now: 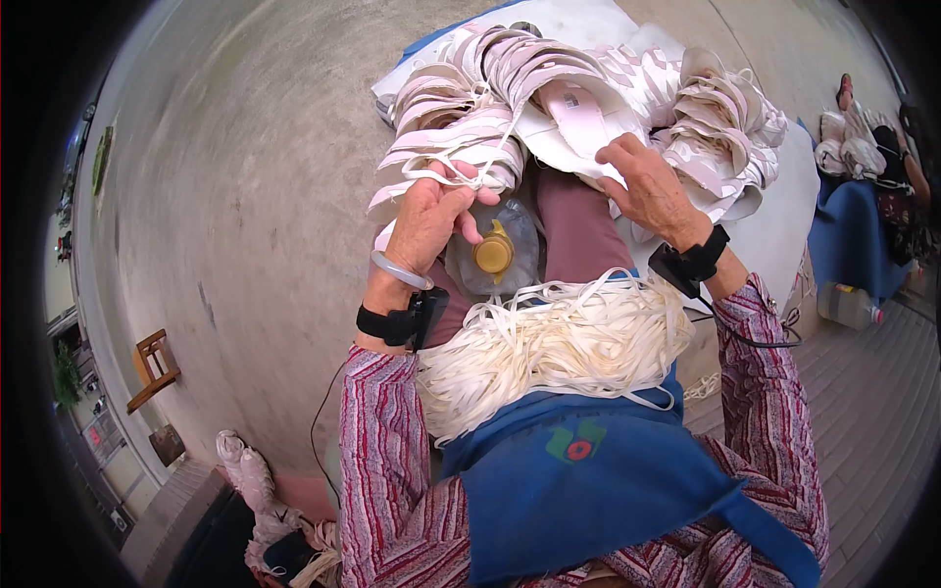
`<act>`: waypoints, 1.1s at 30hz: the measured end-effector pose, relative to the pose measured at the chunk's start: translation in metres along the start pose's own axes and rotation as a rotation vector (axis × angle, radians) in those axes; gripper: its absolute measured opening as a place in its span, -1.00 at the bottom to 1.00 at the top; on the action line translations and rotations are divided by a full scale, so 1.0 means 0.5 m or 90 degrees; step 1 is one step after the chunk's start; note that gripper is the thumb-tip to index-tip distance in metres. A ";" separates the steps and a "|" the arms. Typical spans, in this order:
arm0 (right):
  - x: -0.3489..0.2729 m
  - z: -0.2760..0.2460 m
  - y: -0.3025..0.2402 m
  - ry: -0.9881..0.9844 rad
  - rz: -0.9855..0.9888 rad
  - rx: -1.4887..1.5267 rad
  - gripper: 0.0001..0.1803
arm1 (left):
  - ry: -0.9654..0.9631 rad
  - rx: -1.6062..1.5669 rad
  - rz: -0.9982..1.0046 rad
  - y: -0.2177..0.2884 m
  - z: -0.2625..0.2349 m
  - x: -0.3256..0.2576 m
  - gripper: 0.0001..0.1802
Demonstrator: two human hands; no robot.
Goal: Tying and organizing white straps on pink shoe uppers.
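Between the fingers of my left hand point(441, 211), a white shoelace point(453, 176) is pinched and looped; it runs up onto the stacked shoe uppers. My right hand point(655, 194) is bent over the near edge of a white and pale pink shoe upper point(573, 122), thumb and fingertips gripping its rim. That upper lies at the front of a curved row of nested shoe uppers point(505, 59), above my knees. Across my lap spreads a thick heap of cream shoelaces point(559, 343). Part of the lace in my left hand is hidden by the fingers.
A clear plastic jug with a yellow cap point(494, 253) stands between my legs. More nested uppers point(720, 127) lie at right on a pale board point(784, 211). A clear bottle point(849, 306) and another person point(902, 167) are farther right. A small wooden stool point(154, 370) stands left.
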State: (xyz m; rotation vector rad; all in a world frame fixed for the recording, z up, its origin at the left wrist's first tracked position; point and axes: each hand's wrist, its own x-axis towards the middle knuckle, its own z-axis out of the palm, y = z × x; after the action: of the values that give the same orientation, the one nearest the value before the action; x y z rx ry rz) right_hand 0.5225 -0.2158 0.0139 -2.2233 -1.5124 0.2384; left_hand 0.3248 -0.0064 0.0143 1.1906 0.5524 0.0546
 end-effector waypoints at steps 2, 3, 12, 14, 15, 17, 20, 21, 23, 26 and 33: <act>0.013 -0.017 -0.057 -0.012 0.102 0.217 -0.74 | -0.020 0.049 -0.002 -0.001 0.017 0.001 -0.75; 0.022 -0.016 -0.081 0.012 0.030 0.248 -0.72 | -0.009 0.060 0.025 -0.005 0.025 0.004 -0.85; 0.054 0.090 -0.121 -0.050 -0.076 0.272 -0.66 | 0.054 0.227 0.176 -0.058 0.054 0.019 -0.79; 0.045 0.100 -0.106 -0.003 0.002 0.322 -0.79 | 0.031 0.318 0.213 -0.080 0.054 0.021 -0.73; 0.045 0.085 -0.115 -0.010 0.060 0.374 -0.80 | 0.035 0.316 0.214 -0.086 0.053 0.020 -0.73; 0.038 0.070 -0.131 -0.028 0.126 0.394 -0.82 | 0.060 0.501 0.258 -0.097 0.048 0.020 -0.69; 0.003 0.077 -0.167 0.061 0.074 0.349 -0.87 | 0.090 0.553 0.260 -0.084 0.036 0.029 -0.75; -0.005 0.080 -0.196 0.082 0.018 0.300 -0.89 | 0.102 0.553 0.256 -0.083 0.015 0.037 -0.76; -0.011 0.112 -0.228 0.107 -0.031 0.302 -0.92 | 0.128 0.512 0.309 -0.108 -0.037 0.036 -0.79; -0.028 0.135 -0.207 0.080 0.027 0.377 -0.90 | 0.216 0.559 0.227 -0.128 -0.098 0.042 -0.82; -0.022 0.122 -0.108 -0.022 0.394 0.955 -0.83 | 0.189 0.453 0.180 -0.111 -0.051 0.020 -0.88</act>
State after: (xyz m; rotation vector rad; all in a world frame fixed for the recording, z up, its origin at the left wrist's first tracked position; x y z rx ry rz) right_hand 0.4497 -0.1935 -0.0173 -1.2590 -0.2260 1.1301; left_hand 0.3088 -0.0026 -0.0452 1.9704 0.6848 0.2994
